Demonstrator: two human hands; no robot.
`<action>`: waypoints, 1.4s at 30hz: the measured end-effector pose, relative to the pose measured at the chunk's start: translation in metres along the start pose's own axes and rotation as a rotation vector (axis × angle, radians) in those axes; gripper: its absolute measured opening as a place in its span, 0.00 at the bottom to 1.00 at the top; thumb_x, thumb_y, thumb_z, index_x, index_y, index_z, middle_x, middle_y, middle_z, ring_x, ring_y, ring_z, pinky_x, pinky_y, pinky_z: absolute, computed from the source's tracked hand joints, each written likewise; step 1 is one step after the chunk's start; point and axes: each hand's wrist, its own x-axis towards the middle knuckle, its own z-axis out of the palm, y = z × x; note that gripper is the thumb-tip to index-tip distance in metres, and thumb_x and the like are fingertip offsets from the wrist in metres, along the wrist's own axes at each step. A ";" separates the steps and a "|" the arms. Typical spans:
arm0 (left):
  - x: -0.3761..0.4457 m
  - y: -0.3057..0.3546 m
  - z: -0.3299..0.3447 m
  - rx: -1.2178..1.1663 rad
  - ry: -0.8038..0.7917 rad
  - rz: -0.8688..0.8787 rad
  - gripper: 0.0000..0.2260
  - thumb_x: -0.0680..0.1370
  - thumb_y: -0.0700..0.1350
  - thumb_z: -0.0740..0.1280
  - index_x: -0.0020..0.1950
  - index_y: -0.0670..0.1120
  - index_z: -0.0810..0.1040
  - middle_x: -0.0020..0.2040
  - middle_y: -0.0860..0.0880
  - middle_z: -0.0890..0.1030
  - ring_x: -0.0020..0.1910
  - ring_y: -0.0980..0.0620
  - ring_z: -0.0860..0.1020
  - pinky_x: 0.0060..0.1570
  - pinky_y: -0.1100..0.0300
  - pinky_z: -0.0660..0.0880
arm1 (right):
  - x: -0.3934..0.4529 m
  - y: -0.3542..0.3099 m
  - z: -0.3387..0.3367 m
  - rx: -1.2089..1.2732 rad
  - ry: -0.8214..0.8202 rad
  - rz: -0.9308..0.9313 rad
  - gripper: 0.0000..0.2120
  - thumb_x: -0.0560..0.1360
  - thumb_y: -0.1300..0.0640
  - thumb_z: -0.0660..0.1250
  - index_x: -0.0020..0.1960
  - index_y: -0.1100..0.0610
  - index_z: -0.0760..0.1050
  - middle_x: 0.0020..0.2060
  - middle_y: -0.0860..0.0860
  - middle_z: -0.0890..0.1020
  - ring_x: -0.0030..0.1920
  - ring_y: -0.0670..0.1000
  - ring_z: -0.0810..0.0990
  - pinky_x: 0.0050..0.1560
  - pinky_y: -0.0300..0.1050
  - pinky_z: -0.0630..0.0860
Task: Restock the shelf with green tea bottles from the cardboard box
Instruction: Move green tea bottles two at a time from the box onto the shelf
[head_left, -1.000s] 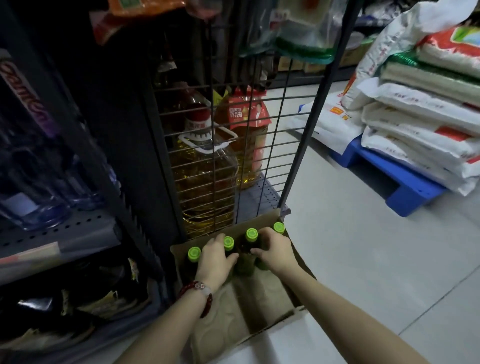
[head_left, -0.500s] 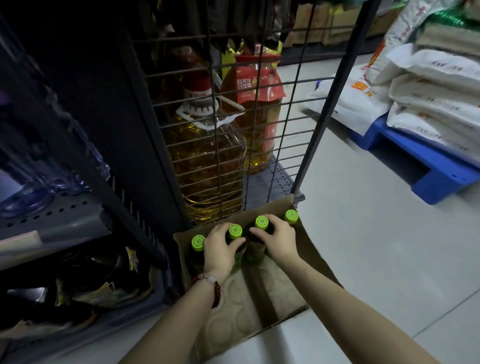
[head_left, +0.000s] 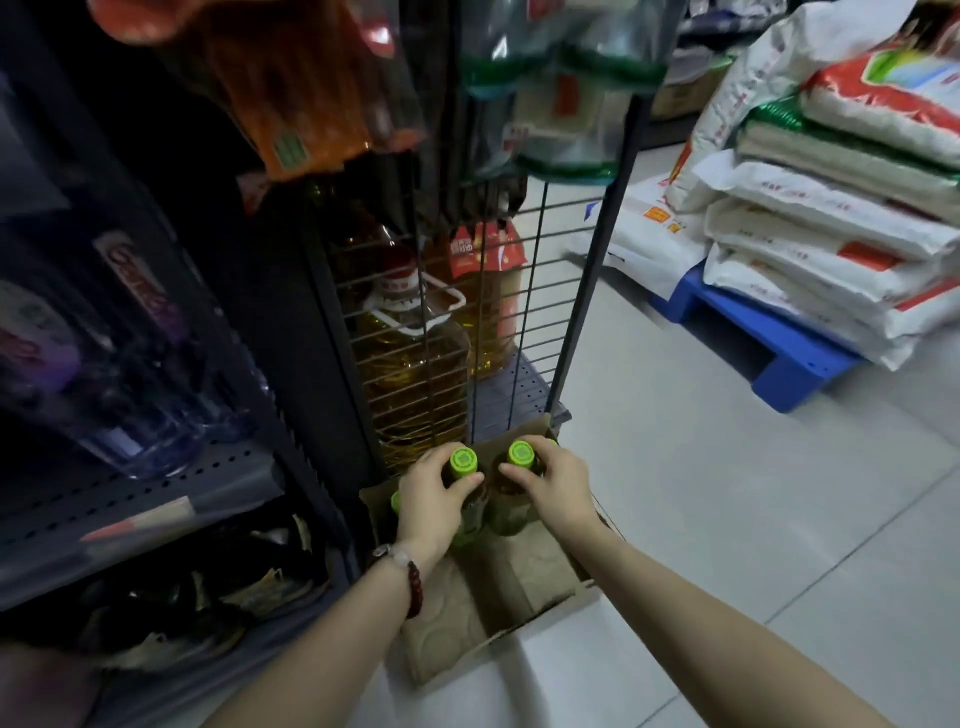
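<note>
An open cardboard box (head_left: 457, 613) lies on the floor against the wire rack. My left hand (head_left: 431, 499) grips a green tea bottle with a lime-green cap (head_left: 463, 461) by its neck. My right hand (head_left: 556, 483) grips a second green tea bottle, its cap (head_left: 521, 453) showing between thumb and fingers. Both bottles stand upright, raised partly above the box's far end. Another green cap (head_left: 395, 501) peeks out at the box's left, behind my left hand. The grey shelf (head_left: 130, 499) sits to the left.
A wire rack (head_left: 509, 291) holds large cooking-oil jugs (head_left: 415, 374) right behind the box. Snack packets hang above. Clear water bottles (head_left: 140, 384) stand on the left shelf. Stacked rice sacks (head_left: 831, 218) rest on a blue pallet (head_left: 779, 353) at the right.
Both hands have closed on two bottles and lifted them slightly out of the row. The camera view has tilted upward, showing more of the hanging packets.
</note>
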 end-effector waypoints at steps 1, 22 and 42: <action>-0.004 0.015 -0.012 -0.013 -0.001 0.000 0.16 0.72 0.43 0.73 0.59 0.45 0.79 0.56 0.48 0.81 0.56 0.50 0.77 0.54 0.62 0.69 | -0.004 -0.016 -0.009 0.000 0.011 0.005 0.14 0.71 0.54 0.72 0.56 0.56 0.79 0.44 0.46 0.80 0.47 0.47 0.78 0.53 0.43 0.76; -0.038 0.395 -0.308 -0.061 -0.029 0.109 0.14 0.72 0.46 0.73 0.56 0.45 0.80 0.47 0.55 0.78 0.51 0.55 0.76 0.48 0.63 0.68 | -0.054 -0.409 -0.266 -0.052 0.006 -0.118 0.14 0.71 0.48 0.71 0.53 0.55 0.80 0.46 0.51 0.84 0.49 0.51 0.81 0.52 0.50 0.77; -0.077 0.579 -0.511 -0.302 -0.060 0.247 0.07 0.71 0.46 0.73 0.48 0.49 0.82 0.46 0.49 0.84 0.46 0.53 0.81 0.42 0.68 0.76 | -0.114 -0.669 -0.391 -0.036 0.074 -0.270 0.11 0.72 0.47 0.71 0.38 0.54 0.78 0.34 0.49 0.82 0.37 0.46 0.79 0.38 0.42 0.76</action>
